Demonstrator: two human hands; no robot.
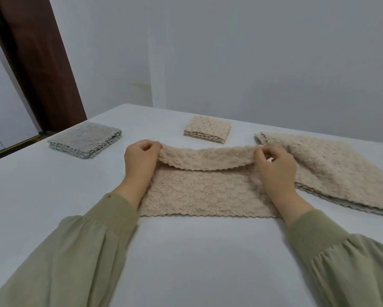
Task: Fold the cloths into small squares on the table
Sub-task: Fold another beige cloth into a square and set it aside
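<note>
A beige fluffy cloth [205, 191] lies flat on the white table [197, 251] in front of me. Its far edge is lifted off the table and curls toward me. My left hand [139, 161] pinches the far left corner of that cloth. My right hand [274, 167] pinches the far right corner. Both hands hold the raised edge a little above the flat part, and the near scalloped edge stays on the table.
A stack of unfolded beige cloths [332, 169] lies to the right. A small folded beige square stack [208, 131] sits behind the hands. Folded grey cloths [86, 140] are at the far left. A brown door frame [37, 63] stands beyond the table.
</note>
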